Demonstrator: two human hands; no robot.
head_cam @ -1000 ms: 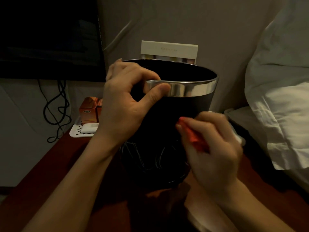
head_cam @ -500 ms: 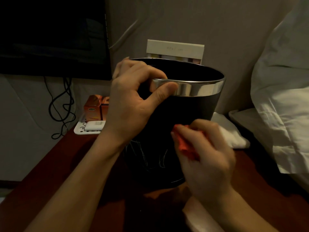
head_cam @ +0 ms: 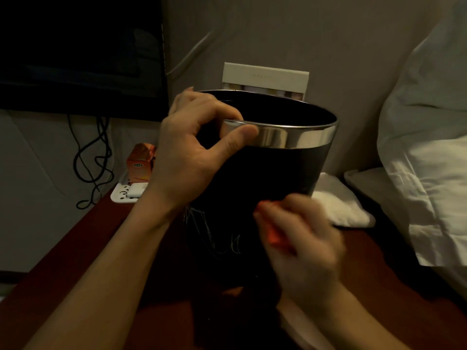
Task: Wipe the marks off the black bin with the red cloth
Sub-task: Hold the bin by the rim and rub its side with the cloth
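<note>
The black bin (head_cam: 273, 173) with a shiny metal rim band stands on a dark red table (head_cam: 75, 261). My left hand (head_cam: 192, 150) grips its rim on the left, thumb outside on the band, fingers inside. My right hand (head_cam: 300, 238), blurred by motion, is closed on the red cloth (head_cam: 274, 236) and presses it against the bin's lower front wall. Thin white scribble marks (head_cam: 217, 233) show on the lower front, left of the cloth.
A dark screen (head_cam: 75, 54) hangs at upper left with black cables (head_cam: 93, 157) below it. An orange box (head_cam: 140, 162) and a white tray (head_cam: 123, 195) sit behind the bin at left. White bedding (head_cam: 429, 152) fills the right; a white cloth (head_cam: 341, 208) lies beside the bin.
My right hand with the red cloth has slid down and left along the bin's front wall. My left hand keeps its grip on the rim.
</note>
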